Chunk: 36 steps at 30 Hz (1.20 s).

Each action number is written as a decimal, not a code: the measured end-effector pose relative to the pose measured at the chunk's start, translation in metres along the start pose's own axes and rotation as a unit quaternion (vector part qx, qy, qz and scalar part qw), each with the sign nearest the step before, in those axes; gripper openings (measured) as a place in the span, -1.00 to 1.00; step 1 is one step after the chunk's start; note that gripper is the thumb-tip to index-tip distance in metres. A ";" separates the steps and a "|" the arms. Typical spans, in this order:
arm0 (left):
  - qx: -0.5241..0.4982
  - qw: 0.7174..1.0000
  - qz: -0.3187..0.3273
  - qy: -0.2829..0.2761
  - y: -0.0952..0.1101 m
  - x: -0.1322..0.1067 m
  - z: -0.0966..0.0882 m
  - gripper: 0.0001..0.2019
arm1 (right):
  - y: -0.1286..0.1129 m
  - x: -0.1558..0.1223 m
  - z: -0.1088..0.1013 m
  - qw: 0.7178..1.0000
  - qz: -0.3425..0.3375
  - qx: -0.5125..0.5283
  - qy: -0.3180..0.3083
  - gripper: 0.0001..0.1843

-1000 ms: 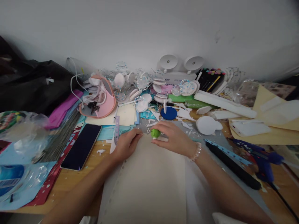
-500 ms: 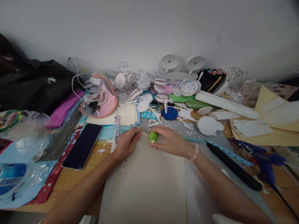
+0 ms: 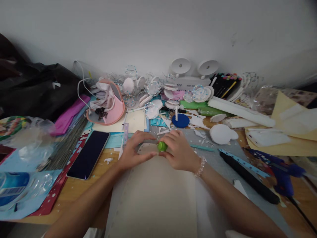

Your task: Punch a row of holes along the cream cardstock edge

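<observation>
A large cream paper sheet [image 3: 158, 195] with punched edge holes lies on the desk in front of me. My left hand [image 3: 132, 150] pinches the sheet's far edge, thumb and fingers curved round the folded-over strip. My right hand [image 3: 179, 148] is closed on a small green round tool [image 3: 162, 146] that rests on the same edge, right beside my left thumb tip. A bead bracelet [image 3: 200, 166] is on my right wrist.
A black phone [image 3: 88, 153] lies left of the sheet. Behind it are a pink pouch [image 3: 109, 107], white foam discs [image 3: 221, 133], a blue disc [image 3: 180, 120], markers [image 3: 225, 84] and scraps. A blue glue gun [image 3: 282, 173] and black strip [image 3: 247, 178] lie right.
The sheet's far edge has been drawn nearer and folded over. My hands came closer together, and the green tool slid left to my left thumb.
</observation>
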<state>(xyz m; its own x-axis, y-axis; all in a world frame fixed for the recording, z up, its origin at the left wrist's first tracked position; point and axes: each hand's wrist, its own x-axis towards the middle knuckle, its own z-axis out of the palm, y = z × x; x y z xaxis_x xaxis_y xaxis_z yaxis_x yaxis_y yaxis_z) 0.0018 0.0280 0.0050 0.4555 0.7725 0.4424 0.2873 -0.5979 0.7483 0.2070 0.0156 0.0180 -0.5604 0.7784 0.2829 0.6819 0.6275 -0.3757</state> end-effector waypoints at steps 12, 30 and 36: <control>0.021 0.998 -0.030 -0.046 0.001 -0.003 0.008 -0.47 | -0.007 0.001 0.000 1.000 -0.013 -0.013 -0.006 -0.79; 0.091 0.994 0.034 -0.040 -0.003 -0.005 0.010 -0.61 | -0.006 0.000 0.012 0.999 -0.025 -0.027 0.019 -0.85; 0.083 0.995 0.037 -0.031 -0.002 -0.003 0.008 -0.59 | -0.002 0.001 0.007 1.000 -0.026 -0.008 -0.003 -0.82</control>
<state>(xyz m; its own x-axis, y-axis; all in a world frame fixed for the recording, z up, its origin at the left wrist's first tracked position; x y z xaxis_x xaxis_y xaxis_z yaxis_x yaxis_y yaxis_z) 0.0069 0.0251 -0.0016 0.5297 0.7136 0.4586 0.3833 -0.6836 0.6211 0.2013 0.0153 0.0126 -0.5981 0.7441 0.2975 0.6584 0.6679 -0.3468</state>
